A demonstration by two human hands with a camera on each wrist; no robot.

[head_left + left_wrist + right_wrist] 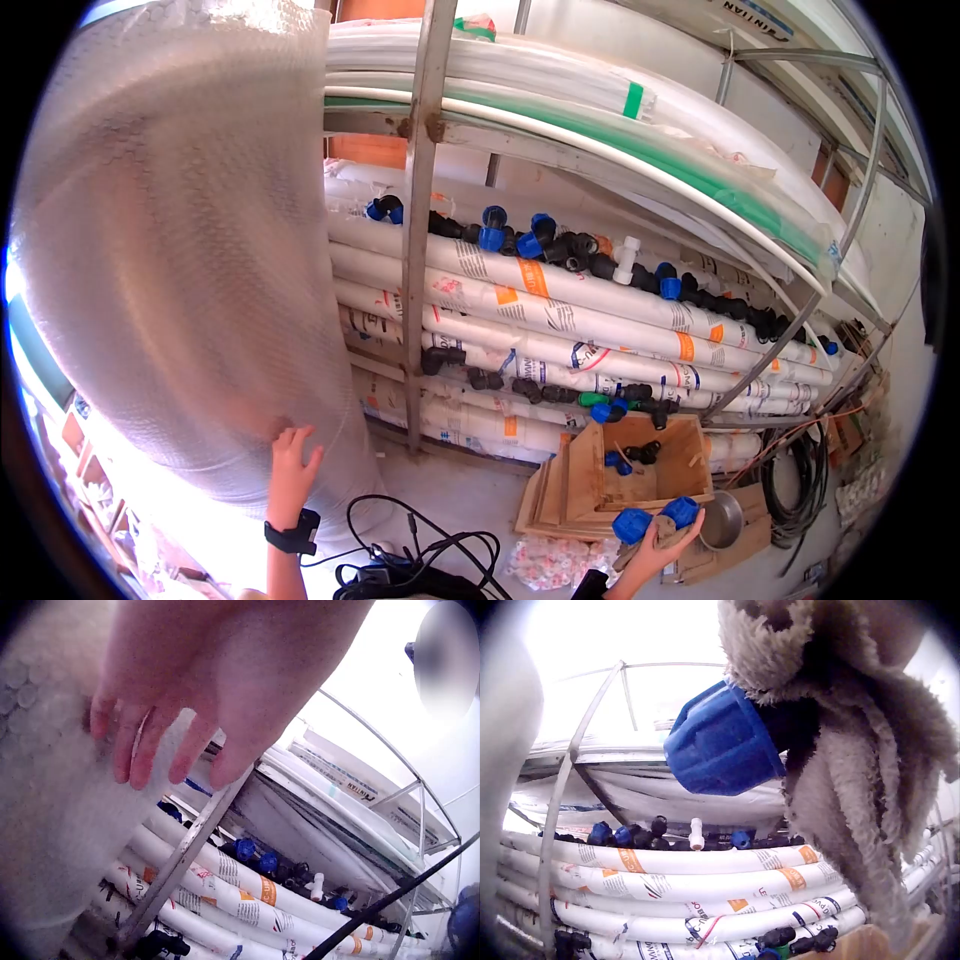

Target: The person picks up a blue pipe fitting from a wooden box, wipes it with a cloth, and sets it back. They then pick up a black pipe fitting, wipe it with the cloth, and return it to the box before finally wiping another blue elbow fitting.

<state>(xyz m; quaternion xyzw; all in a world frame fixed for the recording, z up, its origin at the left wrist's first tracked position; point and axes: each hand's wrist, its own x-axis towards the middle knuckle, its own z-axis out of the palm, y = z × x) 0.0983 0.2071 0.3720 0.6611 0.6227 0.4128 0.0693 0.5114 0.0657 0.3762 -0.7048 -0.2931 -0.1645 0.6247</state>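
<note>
My right hand (652, 560) grips a black pipe fitting with blue end nuts (631, 525), together with a grey-brown cloth (855, 780). The cloth hangs in folds around the fitting's dark body, and one blue nut sticks out past it in the right wrist view. Most of the right hand is hidden behind the cloth there. My left hand (291, 470) has its fingers extended, fingertips right at the big upright roll of bubble wrap (190, 250). In the left wrist view, the left fingers (142, 761) are spread a little in front of the wrap.
A wooden box (655, 475) with fittings inside stands below the rack, beside a metal bowl (722, 520). White wrapped pipes (560, 310) fill the rack, with black and blue fittings on top. Black cables (430, 550) lie in front. A coiled black hose (797, 480) sits at right.
</note>
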